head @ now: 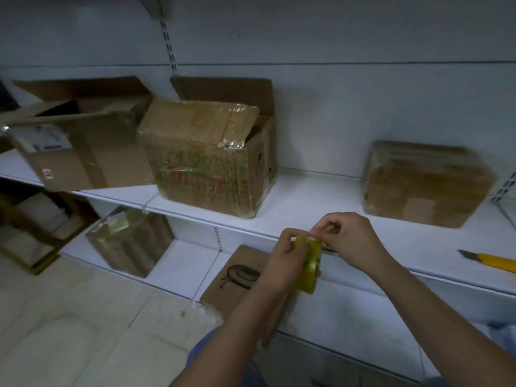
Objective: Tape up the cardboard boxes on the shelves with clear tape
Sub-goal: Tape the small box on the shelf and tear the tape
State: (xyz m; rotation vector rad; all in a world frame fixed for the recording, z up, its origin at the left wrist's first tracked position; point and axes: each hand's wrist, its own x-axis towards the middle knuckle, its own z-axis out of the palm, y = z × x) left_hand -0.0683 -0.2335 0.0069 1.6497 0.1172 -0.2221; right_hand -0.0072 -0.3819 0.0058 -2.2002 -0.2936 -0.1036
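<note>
White shelf (321, 196) carries cardboard boxes (208, 157). Below its front edge, the left hand (284, 258) is wrapped around the tape roll (308, 265). The right hand (346, 237) pinches at the roll's top, fingertips closed.

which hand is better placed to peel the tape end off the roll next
Right. The right hand already pinches at the top edge of the tape roll, fingertips on it, while the left hand wraps the roll's side to steady it.
</note>
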